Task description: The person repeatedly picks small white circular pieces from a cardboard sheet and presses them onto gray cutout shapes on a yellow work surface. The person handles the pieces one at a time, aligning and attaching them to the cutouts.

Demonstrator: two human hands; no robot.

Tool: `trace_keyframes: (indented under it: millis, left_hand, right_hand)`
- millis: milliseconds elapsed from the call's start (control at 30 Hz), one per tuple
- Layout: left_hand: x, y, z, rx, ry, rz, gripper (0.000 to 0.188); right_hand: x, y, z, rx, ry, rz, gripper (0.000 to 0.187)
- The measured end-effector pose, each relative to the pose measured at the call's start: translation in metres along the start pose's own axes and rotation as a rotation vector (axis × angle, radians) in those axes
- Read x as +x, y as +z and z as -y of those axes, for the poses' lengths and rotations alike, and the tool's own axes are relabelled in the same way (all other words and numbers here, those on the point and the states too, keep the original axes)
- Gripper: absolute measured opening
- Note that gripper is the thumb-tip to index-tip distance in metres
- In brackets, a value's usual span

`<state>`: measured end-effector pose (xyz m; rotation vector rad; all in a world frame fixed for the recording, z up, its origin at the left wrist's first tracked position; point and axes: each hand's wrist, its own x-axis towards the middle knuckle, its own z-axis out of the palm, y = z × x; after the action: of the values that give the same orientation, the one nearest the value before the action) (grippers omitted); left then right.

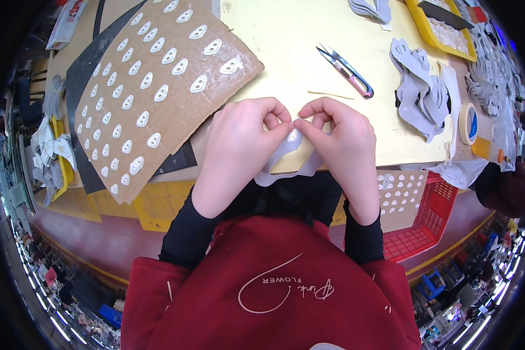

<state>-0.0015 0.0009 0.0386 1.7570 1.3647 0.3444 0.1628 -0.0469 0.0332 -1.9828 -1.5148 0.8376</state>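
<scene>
My left hand (239,137) and my right hand (345,139) meet at the table's near edge, both closed with thumb and forefinger pinched together. Between their fingertips is a curved light-grey cut piece (268,178), its band looping down below the hands. My fingers cover the spot where they pinch it. Beyond my right hand lies a pair of thread snips (347,71) with dark blades and a blue and pink handle. A thin pale strip (331,94) rests just past the fingertips.
Left, a brown cardboard sheet (172,87) carries rows of small white pieces with holes. Wavy grey cut pieces (420,93) are piled on the right, near a tape roll (466,123) and a yellow tray (471,51). A red crate (434,213) stands below the table edge.
</scene>
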Motion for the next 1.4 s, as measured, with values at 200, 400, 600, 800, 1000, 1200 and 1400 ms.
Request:
trace_keyframes:
  millis: [200, 400, 600, 800, 1000, 1200, 1400]
  left_hand:
    - [0.002, 0.0, 0.006, -0.036, -0.014, 0.044, 0.017]
    - [0.006, 0.002, -0.004, -0.046, 0.02, 0.107, 0.018]
    - [-0.017, 0.013, 0.005, -0.053, 0.198, -0.083, 0.025]
    - [-0.039, 0.023, -0.001, 0.144, 0.289, -0.191, 0.037]
    - [-0.036, 0.016, -0.005, -0.44, 0.07, -0.028, 0.03]
    - [-0.053, -0.002, -0.021, -0.971, -0.015, 0.084, 0.024]
    - [-0.057, -0.01, -0.023, -1.049, -0.081, 0.203, 0.017]
  right_hand:
    - [0.001, -0.004, -0.004, 0.084, 0.053, 0.07, 0.012]
    - [-0.001, 0.001, -0.002, 0.012, -0.029, 0.003, 0.01]
    - [-0.012, -0.004, -0.007, 0.023, -0.236, -0.095, 0.01]
    - [-0.054, -0.003, -0.02, 0.033, -0.188, -0.204, 0.013]
    - [-0.059, 0.008, -0.012, 0.089, -0.254, -0.249, 0.023]
    - [-0.06, -0.007, 0.005, 0.675, -0.082, -0.116, 0.011]
    - [-0.055, -0.021, 0.009, 0.903, -0.074, 0.044, 0.007]
